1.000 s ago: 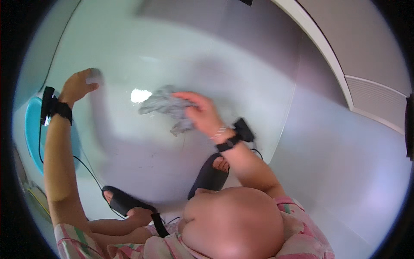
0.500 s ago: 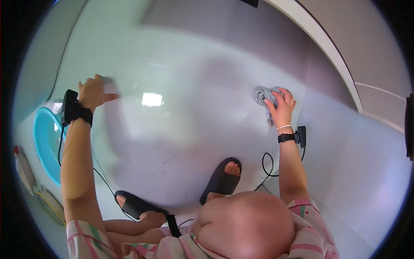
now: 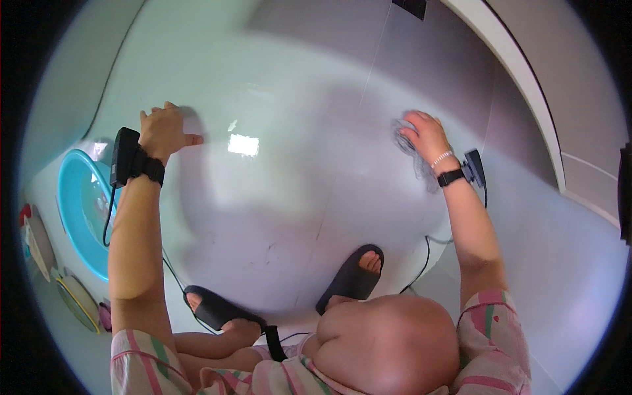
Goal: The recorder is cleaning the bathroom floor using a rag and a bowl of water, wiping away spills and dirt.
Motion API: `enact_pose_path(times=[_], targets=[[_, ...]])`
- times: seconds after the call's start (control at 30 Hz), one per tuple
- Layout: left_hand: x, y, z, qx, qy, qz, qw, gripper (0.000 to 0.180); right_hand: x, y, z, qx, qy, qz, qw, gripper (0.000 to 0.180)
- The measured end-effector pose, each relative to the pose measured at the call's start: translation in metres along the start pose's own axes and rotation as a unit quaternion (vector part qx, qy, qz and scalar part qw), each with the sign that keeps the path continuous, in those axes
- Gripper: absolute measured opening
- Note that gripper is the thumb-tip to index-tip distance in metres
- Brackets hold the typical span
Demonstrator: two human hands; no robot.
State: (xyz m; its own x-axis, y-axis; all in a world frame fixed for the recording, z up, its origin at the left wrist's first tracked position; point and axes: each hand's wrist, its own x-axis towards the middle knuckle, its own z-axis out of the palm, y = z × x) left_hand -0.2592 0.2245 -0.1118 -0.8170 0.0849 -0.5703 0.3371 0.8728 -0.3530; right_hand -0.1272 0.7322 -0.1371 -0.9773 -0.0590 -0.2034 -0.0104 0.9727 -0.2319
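My right hand (image 3: 428,137) presses a crumpled grey cloth (image 3: 423,176) onto the pale glossy floor (image 3: 276,191), fingers curled over it. The cloth is blurred and partly hidden under my palm. Over at the left, my left hand (image 3: 162,133) rests on the floor with its fingers spread and nothing in it. Each wrist wears a black strap with a small black device and a cable. Beaded bracelet (image 3: 442,158) sits on the right wrist.
A turquoise basin (image 3: 64,191) with liquid in it stands beside my left forearm. Below it, several items, one a yellow-rimmed round thing (image 3: 78,304), lean by the wall. My feet in black slippers (image 3: 352,280) are near me. A pale curved frame (image 3: 526,79) runs along the upper right.
My right hand has pushed the cloth farther from me and a little to the left across the floor. The left hand stays spread on the floor. The whole view has shifted slightly.
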Motion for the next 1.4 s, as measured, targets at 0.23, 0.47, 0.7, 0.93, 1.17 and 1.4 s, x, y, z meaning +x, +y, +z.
enact_pose_path(times=[0.23, 0.47, 0.7, 0.93, 1.17, 1.4], targets=[[-0.007, -0.002, -0.012, -0.002, 0.024, 0.011, 1.0, 0.086, 0.06, -0.086, 0.005, 0.005, -0.057, -0.107, 0.993, 0.02], [0.001, -0.014, 0.007, -0.042, 0.025, 0.011, 0.999, 0.086, -0.029, 0.03, 0.022, -0.064, -0.041, -0.015, 0.997, 0.031], [0.002, -0.001, 0.009, 0.01, 0.07, 0.002, 0.997, 0.099, -0.061, 0.089, 0.035, -0.011, 0.025, 0.044, 0.999, 0.027], [-0.002, -0.018, 0.008, -0.119, 0.073, -0.002, 0.99, 0.077, 0.082, -0.101, 0.018, -0.01, -0.07, -0.146, 0.987, 0.017], [-0.025, -0.027, -0.001, -0.157, -0.012, -0.038, 0.987, 0.087, 0.172, -0.242, 0.024, -0.051, -0.091, -0.195, 0.975, 0.017], [-0.034, -0.022, 0.016, -0.096, -0.124, -0.056, 0.986, 0.121, 0.247, -0.379, 0.049, -0.081, -0.111, -0.224, 0.965, 0.025]])
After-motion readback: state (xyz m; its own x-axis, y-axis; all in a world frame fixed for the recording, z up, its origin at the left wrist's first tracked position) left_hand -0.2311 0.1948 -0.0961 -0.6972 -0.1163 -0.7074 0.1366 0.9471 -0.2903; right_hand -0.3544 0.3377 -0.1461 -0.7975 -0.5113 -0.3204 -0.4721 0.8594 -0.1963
